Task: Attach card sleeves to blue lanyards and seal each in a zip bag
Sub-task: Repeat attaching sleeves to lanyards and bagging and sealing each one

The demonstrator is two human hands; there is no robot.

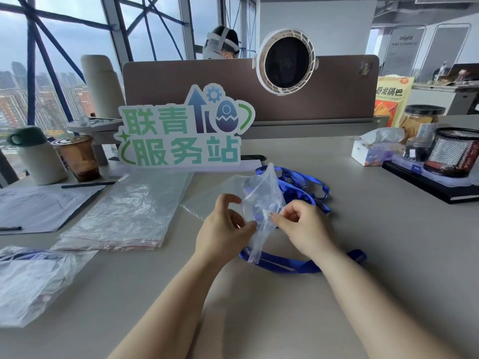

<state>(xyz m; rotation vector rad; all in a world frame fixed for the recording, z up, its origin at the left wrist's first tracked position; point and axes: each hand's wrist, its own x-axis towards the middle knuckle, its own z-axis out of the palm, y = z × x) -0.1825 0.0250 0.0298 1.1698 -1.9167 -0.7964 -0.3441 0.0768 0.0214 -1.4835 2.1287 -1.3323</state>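
Clear plastic zip bag [259, 203], crumpled and raised off the grey table [363, 255], pinched at its lower middle between left hand [223, 229] and right hand [303, 229], fingers of both closed on the film. Blue lanyard [280, 265] looped on the table beneath and just behind the hands, one part showing through the bag. Stack of flat empty bags [124, 216] to the left; a filled bag [33, 278] at the near left edge.
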